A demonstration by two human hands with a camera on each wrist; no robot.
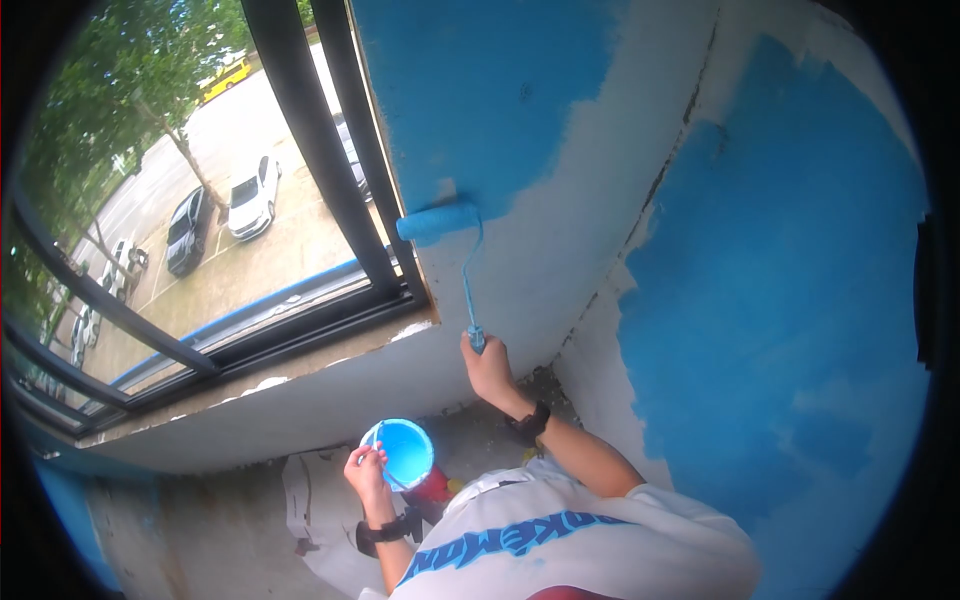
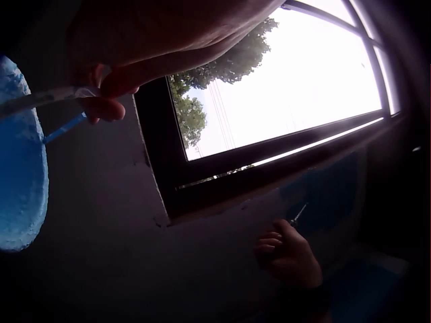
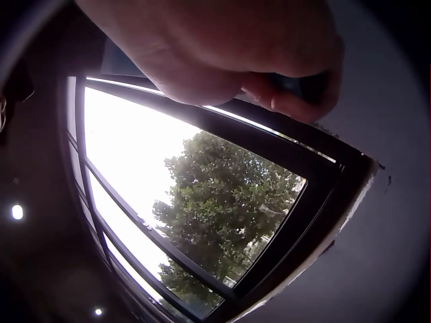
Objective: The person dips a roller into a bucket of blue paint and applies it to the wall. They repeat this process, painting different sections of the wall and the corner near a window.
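My right hand (image 1: 490, 372) grips the handle of a paint roller (image 1: 440, 220). The roller's blue sleeve lies against the wall (image 1: 520, 250) beside the window frame, at the lower edge of a painted patch. Lower down, my left hand (image 1: 367, 470) holds a white bucket (image 1: 431, 455) with blue paint inside by its handle. In the left wrist view the fingers (image 2: 111, 108) pinch that handle, and the bucket's paint-smeared rim (image 2: 42, 182) shows at the left. The right wrist view shows the curled right hand (image 3: 229, 54), with only a dark bit of the roller handle visible.
A dark-framed window (image 1: 375, 230) stands at the left, with parked cars and trees outside. Its sill (image 1: 300, 375) has a chipped edge. On the right, a second wall (image 1: 780, 280) carries a large blue patch. Whitish sheeting (image 1: 310, 510) lies on the floor below.
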